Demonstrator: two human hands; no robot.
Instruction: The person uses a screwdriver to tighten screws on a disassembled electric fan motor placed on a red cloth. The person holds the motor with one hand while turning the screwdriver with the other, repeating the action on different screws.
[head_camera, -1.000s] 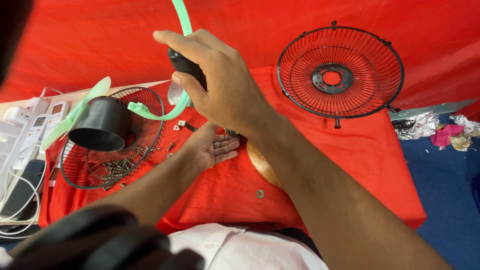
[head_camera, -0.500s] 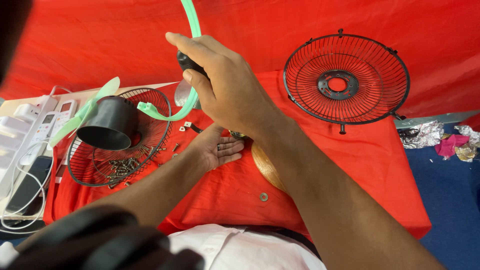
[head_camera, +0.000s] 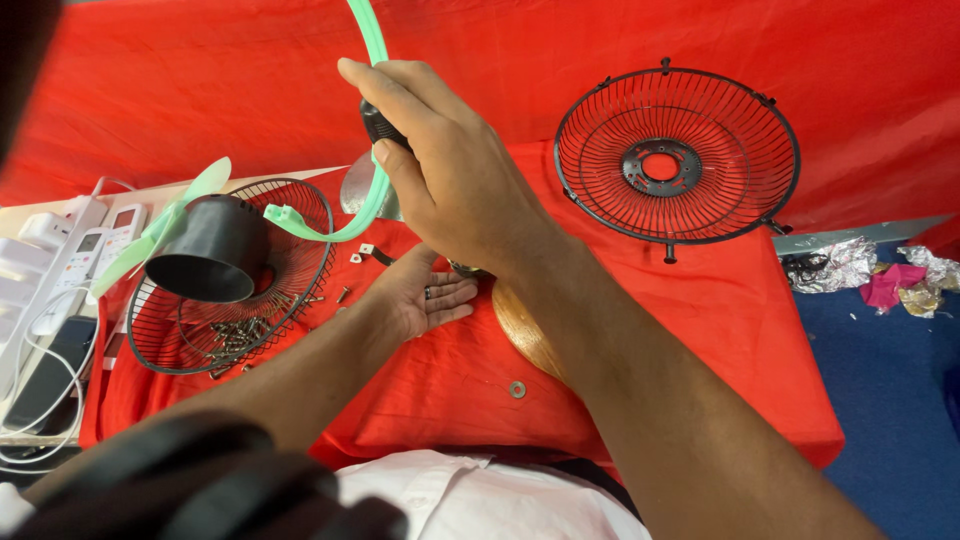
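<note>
My right hand is raised over the red cloth and grips a black screwdriver handle, with a thin green plastic ring curving past it. My left hand lies palm up on the cloth below, fingers apart, with a small screw on the palm. A round wooden disc sits partly hidden under my right forearm. A small washer lies on the cloth near me.
A black wire fan guard leans at the back right. Another guard at left holds several screws and a black motor housing with green blades. Remote controls, a phone and cables lie far left. Crumpled foil lies right.
The view has shifted slightly. My right hand stays raised with the screwdriver, and my left hand keeps its place palm up on the cloth.
</note>
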